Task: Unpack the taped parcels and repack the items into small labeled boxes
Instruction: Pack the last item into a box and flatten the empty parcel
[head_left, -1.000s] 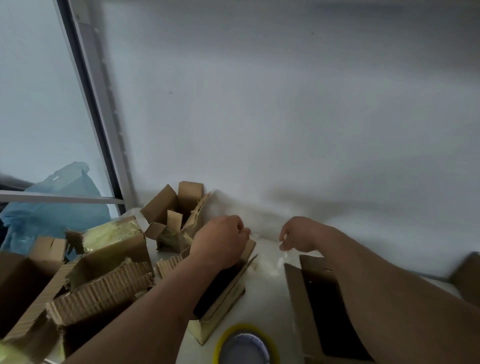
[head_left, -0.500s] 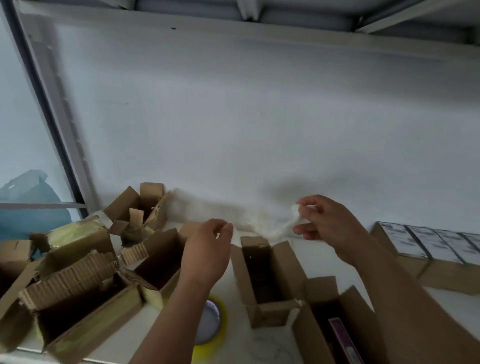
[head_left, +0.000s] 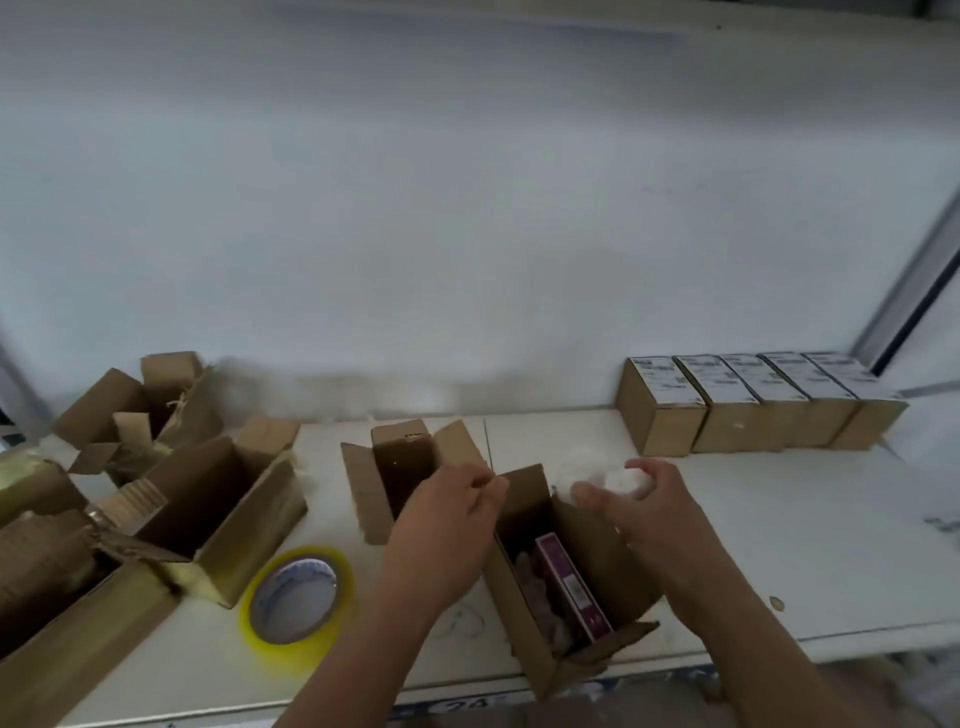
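Two bare forearms are seen entering from about 6 o'clock, each ending in a bare hand: the left hand (head_left: 447, 525) and the right hand (head_left: 644, 514). No sleeves, gloves, rings, or watches are worn on the visible parts. Short fingernails are only faintly made out through blur.

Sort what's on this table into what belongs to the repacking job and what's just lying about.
Job in hand:
- open box holding the purple item
- white padding gripped by the right hand
- left hand
- empty small box
- labeled boxes
- tape roll

Lying about:
- opened parcels
- loose scraps
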